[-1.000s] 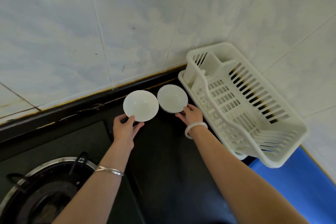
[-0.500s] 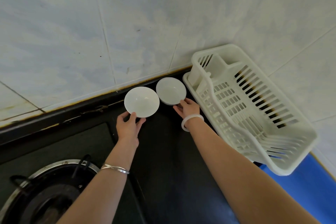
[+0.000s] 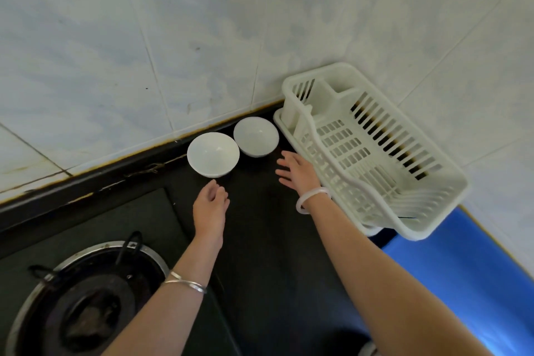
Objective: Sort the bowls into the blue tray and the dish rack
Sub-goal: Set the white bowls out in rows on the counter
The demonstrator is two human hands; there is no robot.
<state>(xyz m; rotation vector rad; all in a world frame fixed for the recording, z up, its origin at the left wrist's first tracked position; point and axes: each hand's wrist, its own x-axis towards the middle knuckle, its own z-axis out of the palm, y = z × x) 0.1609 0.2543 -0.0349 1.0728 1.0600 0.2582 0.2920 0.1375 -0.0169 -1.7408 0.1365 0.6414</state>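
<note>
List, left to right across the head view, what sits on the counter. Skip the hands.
gas burner → left bowl → right bowl → dish rack → blue tray

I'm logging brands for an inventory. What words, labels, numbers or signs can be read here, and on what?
None: no text, label, number or sign shows on the left bowl, the right bowl, the dish rack, the blue tray, the wall tiles or the stove burner.
</note>
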